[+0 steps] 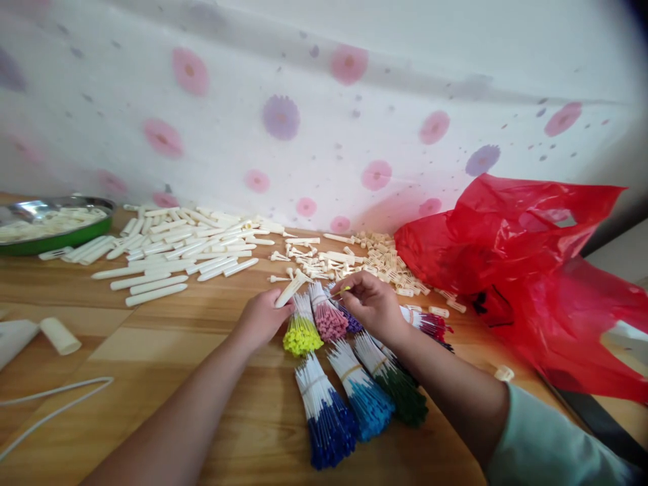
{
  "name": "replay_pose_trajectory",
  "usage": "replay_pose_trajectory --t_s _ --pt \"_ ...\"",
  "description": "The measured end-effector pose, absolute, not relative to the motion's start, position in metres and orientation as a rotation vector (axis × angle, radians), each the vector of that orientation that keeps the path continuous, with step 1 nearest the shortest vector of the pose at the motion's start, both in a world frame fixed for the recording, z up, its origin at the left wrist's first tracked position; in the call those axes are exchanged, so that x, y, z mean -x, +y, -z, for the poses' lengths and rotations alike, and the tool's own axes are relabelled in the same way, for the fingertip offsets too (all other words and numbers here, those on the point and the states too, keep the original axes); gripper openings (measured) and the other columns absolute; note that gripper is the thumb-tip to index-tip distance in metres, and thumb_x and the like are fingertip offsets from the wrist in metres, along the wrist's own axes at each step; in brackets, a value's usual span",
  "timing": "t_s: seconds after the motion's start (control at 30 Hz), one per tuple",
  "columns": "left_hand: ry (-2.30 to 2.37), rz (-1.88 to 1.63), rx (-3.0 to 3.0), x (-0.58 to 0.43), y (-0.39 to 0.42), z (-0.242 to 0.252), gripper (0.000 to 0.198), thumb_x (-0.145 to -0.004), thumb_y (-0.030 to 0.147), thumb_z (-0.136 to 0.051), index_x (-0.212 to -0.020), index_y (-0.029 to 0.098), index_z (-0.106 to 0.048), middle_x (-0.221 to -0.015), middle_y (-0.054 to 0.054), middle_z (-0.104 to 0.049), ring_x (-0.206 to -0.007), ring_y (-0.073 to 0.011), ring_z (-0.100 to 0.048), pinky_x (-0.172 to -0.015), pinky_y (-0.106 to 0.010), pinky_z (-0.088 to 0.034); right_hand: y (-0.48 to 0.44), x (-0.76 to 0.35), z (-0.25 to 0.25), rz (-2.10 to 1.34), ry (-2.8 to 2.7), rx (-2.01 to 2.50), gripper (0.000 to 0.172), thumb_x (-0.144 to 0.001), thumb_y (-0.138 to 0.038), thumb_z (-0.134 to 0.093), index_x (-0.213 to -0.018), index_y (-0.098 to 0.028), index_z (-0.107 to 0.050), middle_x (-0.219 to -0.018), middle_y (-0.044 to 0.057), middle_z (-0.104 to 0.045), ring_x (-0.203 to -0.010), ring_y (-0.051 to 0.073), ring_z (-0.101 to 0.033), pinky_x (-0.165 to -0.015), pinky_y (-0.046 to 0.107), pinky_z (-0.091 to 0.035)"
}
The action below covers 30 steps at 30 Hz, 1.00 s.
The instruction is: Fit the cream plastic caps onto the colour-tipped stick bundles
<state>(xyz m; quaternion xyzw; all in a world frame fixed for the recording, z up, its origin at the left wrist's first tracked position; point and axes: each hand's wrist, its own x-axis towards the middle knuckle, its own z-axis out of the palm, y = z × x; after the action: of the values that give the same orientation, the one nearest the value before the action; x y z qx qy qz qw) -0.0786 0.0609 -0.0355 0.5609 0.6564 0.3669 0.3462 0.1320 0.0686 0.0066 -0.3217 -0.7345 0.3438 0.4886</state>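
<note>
My left hand (262, 320) is closed round a cream plastic pen barrel (290, 290), tilted up to the right. Between the thumb and fingertips of my right hand (372, 302) is a thin pen refill with a yellow tip (343, 291), pointing left toward the barrel. Below the hands lie banded bundles of white refills with coloured ends: yellow (302, 331), pink (329, 317), dark blue (327, 422), light blue (365, 391) and green (397, 385). A purple bundle (353, 322) is partly hidden by my right hand, and a red one (433, 324) by my right arm.
Behind my hands are a heap of cream pen barrels (187, 239) and small cream plastic parts (385, 260). A green-sided metal bowl (65, 236) stands far left. A red plastic bag (506, 250) spreads over the right. A white cable (65, 398) lies front left.
</note>
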Motion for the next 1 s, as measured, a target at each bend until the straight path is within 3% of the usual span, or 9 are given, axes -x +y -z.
replay_pose_trajectory --t_s 0.47,0.57,0.77,0.93,1.0 --pt "1.645 -0.894 -1.384 0.077 0.065 0.046 0.009 -0.062 0.026 -0.063 -0.063 0.018 -0.058 -0.052 0.002 -0.056 -0.048 -0.0146 -0.051 -0.045 -0.023 -0.034 0.061 -0.132 -0.001 -0.412 -2.371 0.394 0.016 -0.075 -0.004 -0.05 -0.083 -0.018 -0.053 -0.09 0.007 -0.067 -0.081 0.013 -0.063 -0.069 0.023 -0.051" --pt "1.633 -0.886 -1.378 0.076 0.065 0.045 0.01 -0.063 0.026 -0.063 -0.063 0.018 -0.057 -0.054 0.002 -0.057 -0.05 -0.0147 -0.052 -0.046 -0.023 -0.035 0.059 -0.129 -0.001 -0.173 -2.529 0.327 0.012 -0.08 -0.007 -0.048 -0.079 -0.018 -0.053 -0.091 0.008 -0.066 -0.081 0.014 -0.061 -0.069 0.025 -0.05" --pt "1.646 -0.867 -1.379 0.077 0.064 0.043 0.01 -0.061 0.025 -0.064 -0.063 0.018 -0.057 -0.055 0.001 -0.059 -0.053 -0.0156 -0.053 -0.048 -0.023 -0.037 0.059 -0.116 0.002 0.295 -2.949 0.183 0.027 -0.09 -0.015 -0.04 -0.069 -0.019 -0.055 -0.078 0.006 -0.061 -0.074 0.017 -0.055 -0.061 0.028 -0.043" --pt "1.678 -0.841 -1.405 0.077 0.064 0.041 0.01 -0.062 0.026 -0.064 -0.064 0.018 -0.058 -0.055 0.001 -0.06 -0.054 -0.0163 -0.054 -0.049 -0.023 -0.037 0.076 -0.111 0.006 0.042 -2.91 0.415 0.021 -0.09 -0.015 -0.04 -0.086 -0.018 -0.06 -0.109 0.007 -0.06 -0.084 0.016 -0.056 -0.067 0.026 -0.043" --pt "1.697 -0.836 -1.417 0.077 0.063 0.04 0.012 -0.064 0.029 -0.062 -0.066 0.018 -0.06 -0.059 -0.001 -0.062 -0.057 -0.0175 -0.056 -0.05 -0.024 -0.037 0.08 -0.115 0.004 -0.115 -2.869 0.497 0.019 -0.088 -0.016 -0.043 -0.09 -0.018 -0.061 -0.107 0.006 -0.061 -0.086 0.015 -0.056 -0.074 0.025 -0.043"
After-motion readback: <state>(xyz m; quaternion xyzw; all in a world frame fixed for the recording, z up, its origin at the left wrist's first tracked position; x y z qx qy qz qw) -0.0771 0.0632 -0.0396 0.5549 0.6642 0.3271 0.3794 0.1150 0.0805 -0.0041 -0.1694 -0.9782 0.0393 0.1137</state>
